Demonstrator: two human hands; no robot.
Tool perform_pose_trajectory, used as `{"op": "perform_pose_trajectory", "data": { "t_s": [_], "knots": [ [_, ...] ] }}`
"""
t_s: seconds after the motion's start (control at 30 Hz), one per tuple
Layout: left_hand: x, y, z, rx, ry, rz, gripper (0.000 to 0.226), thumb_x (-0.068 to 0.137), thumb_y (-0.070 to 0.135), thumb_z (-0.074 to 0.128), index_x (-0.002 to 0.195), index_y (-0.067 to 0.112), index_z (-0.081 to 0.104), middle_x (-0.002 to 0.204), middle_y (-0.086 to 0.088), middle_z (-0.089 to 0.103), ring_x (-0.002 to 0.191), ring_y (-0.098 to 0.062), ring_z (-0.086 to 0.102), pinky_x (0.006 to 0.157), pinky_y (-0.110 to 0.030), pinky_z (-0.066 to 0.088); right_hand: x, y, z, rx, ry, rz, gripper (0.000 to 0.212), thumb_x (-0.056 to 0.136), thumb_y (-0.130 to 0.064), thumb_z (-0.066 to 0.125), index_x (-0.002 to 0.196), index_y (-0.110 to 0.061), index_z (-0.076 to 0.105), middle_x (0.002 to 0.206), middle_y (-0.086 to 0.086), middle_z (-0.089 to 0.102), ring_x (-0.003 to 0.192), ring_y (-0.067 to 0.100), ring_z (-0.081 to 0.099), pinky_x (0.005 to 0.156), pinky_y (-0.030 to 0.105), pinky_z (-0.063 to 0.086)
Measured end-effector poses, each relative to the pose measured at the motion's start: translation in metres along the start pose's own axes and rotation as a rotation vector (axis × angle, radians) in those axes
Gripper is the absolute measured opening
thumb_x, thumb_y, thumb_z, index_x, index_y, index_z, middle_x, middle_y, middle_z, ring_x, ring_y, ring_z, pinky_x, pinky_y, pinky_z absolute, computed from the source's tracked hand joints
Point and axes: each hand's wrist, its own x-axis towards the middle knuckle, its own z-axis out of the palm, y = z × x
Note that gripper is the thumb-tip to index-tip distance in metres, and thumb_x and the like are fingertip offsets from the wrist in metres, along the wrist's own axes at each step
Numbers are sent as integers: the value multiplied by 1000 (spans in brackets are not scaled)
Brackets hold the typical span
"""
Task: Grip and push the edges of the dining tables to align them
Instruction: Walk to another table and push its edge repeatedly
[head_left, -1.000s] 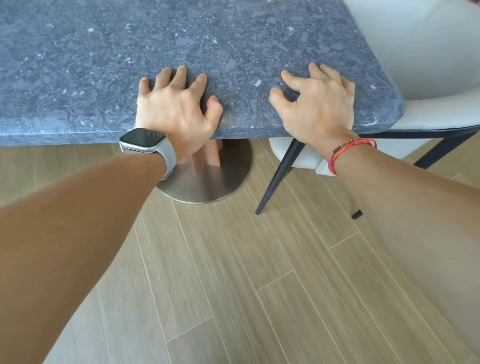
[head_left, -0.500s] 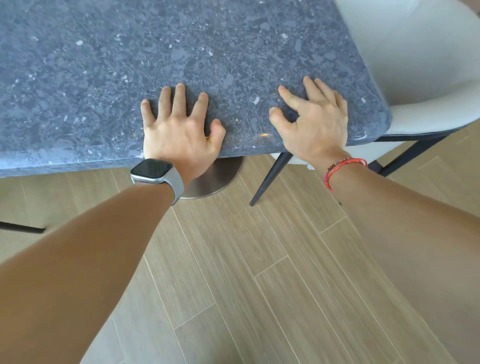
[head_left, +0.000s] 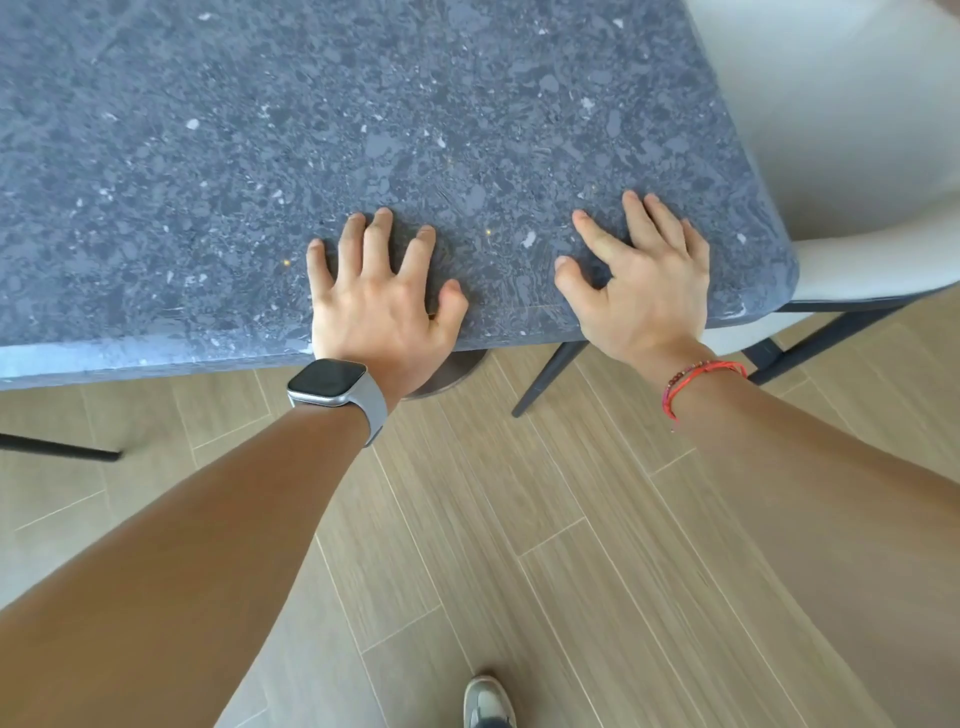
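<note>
- Compared to a second ago, both hands sit further in on the grey speckled counter (head_left: 311, 130), and the round metal base (head_left: 452, 374) is nearly out of sight under its near edge.
- A thin dark leg (head_left: 57, 447) pokes in at far left, over the wood floor (head_left: 519, 519).
- Left hand (head_left: 379, 301), watch (head_left: 332, 382) on the wrist: flat on top, fingers spread, gripping nothing, heel at the near edge.
- Right hand (head_left: 644, 280), red bracelet (head_left: 696, 379): same deal, splayed flat near the counter's right corner.
- White chair (head_left: 857, 156) sits just beside that corner.
</note>
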Motion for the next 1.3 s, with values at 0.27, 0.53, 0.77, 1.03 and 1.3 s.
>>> {"op": "perform_pose_trajectory", "data": {
  "t_s": [0.27,0.53,0.77,1.03,1.3],
  "knots": [
    [2,-6,-54,-565,-306,-227,61,96,56,47,149,26,53,159,-3,43,147,-23,37,121,-33,22,5,-18,-37,195,-302,124,65,88,-62,49,143,-28,54,150,14,51,144,32,39,119,52,26],
    [-52,-5,-155,-1076,-237,-482,28,104,36,58,131,32,64,126,13,66,115,7,61,108,-30,44,-18,-78,-134,816,-450,365,46,92,-53,61,135,-37,57,128,0,66,117,9,62,95,14,43],
    [-96,-34,-245,-1249,-119,-512,37,90,57,49,115,37,69,129,11,68,126,-13,61,99,-37,53,-27,-141,-210,1045,-418,382,43,83,-61,55,122,-46,58,114,-9,69,106,6,67,106,35,47],
    [-133,-134,-318,-1360,56,-509,40,96,54,45,120,34,69,130,3,70,119,-20,68,94,-43,56,-54,-251,-246,1137,-447,347,41,73,-73,50,111,-60,56,103,-20,68,111,9,66,109,49,45],
    [-160,-252,-339,-1386,50,-507,40,96,50,42,122,35,68,133,4,68,119,-17,68,95,-40,55,-89,-379,-240,1091,-433,309,39,94,-50,54,132,-42,57,106,-18,66,103,-2,65,89,24,47]
  ]
}}
